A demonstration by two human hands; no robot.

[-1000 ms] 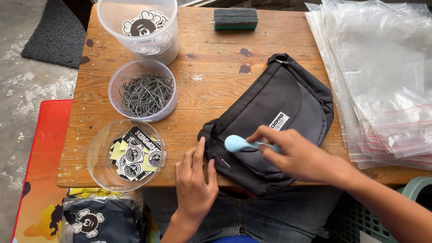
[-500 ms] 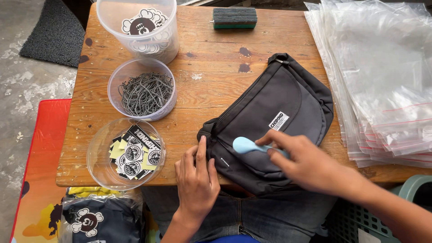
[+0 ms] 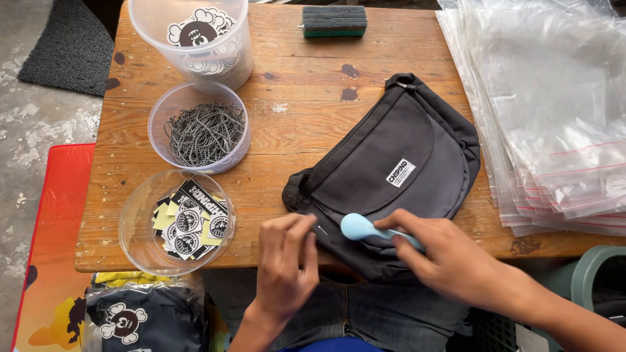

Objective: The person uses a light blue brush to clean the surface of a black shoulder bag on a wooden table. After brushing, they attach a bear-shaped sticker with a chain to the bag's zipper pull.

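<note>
A light blue tool (image 3: 362, 228) is gripped in the right hand (image 3: 450, 257) over a dark grey waist bag (image 3: 398, 169) on the wooden desk (image 3: 293, 124). A thin pin (image 3: 321, 229) is pinched in the left hand (image 3: 287, 267) fingers beside the bag's lower edge.

Wooden table (image 3: 293, 124) with bag (image 3: 398, 169), tubs (image 3: 195, 39), sponge (image 3: 334, 21), plastic sleeves (image 3: 554, 111).

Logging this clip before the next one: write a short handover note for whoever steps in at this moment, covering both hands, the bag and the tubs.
Left hand: fingertips pinch a thin pin-like piece at the dark waist bag, near its front edge.
Right hand: holds a light blue tool against the bag.
Wooden table: tubs of ball chains and sticker tags, stacked clear zip bags.
Done: bag laid flat. Left: nothing attached that I can see; bag unpacked.
</note>
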